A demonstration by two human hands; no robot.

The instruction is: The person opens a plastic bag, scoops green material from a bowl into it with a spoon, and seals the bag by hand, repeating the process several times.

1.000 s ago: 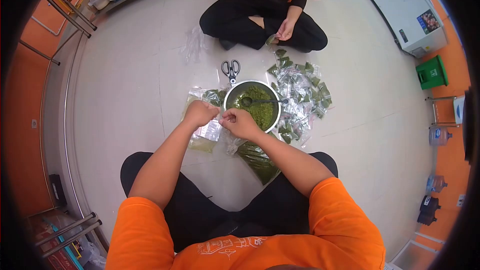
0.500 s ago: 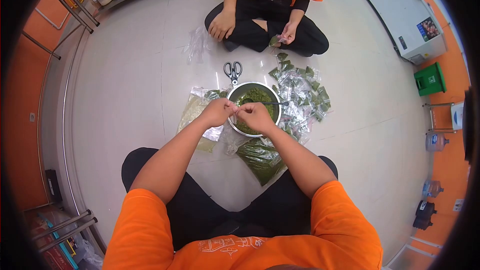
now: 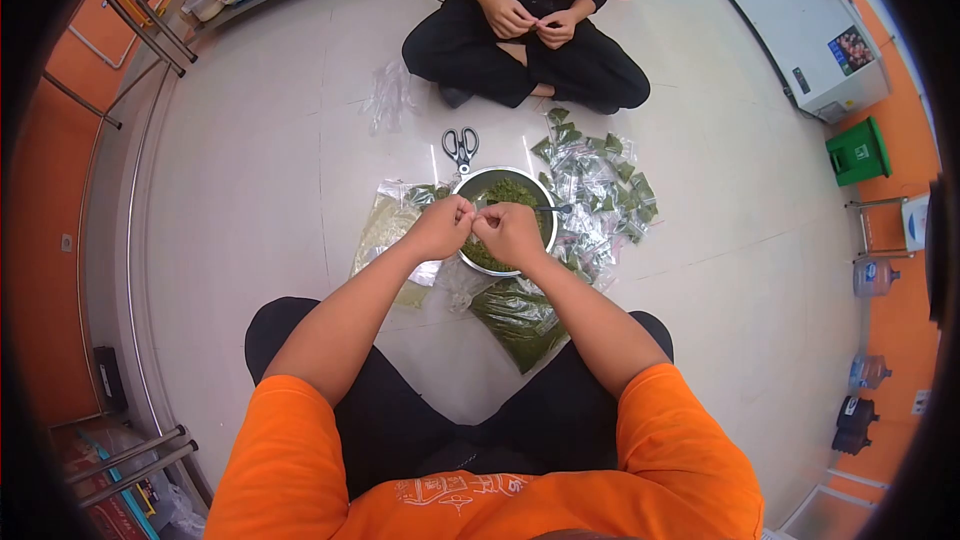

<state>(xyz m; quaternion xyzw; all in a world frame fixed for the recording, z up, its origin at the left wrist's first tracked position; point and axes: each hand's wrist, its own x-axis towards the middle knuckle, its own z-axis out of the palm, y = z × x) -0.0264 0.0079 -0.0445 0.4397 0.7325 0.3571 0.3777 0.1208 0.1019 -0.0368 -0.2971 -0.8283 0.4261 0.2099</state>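
My left hand point(image 3: 440, 227) and my right hand point(image 3: 507, 235) meet over the near left side of a round metal bowl point(image 3: 553, 233). Fingertips on both are pinched close together; what is between them is too small to make out. Inside the bowl lies a chopped green mixture point(image 3: 513, 190), with a dark-handled utensil point(image 3: 556, 208) resting across the rim. A big clear bag of green stuff point(image 3: 520, 322) lies just below the bowl. To the left, partly under my forearm, is a flat plastic bag with pale contents point(image 3: 382, 232).
Small clear packets with green filling point(image 3: 600, 185) are heaped right of the bowl. Black-handled scissors point(image 3: 460, 147) lie beyond it. Opposite sits another person point(image 3: 530, 30), hands together, near crumpled clear plastic point(image 3: 390, 98). A white chest freezer point(image 3: 800, 40) and green bin point(image 3: 858, 152) stand right.
The person opposite has brought both hands together in their lap; the green packet they held no longer shows. My hands stay pinched together over the bowl, almost unmoved. The view has shifted slightly.
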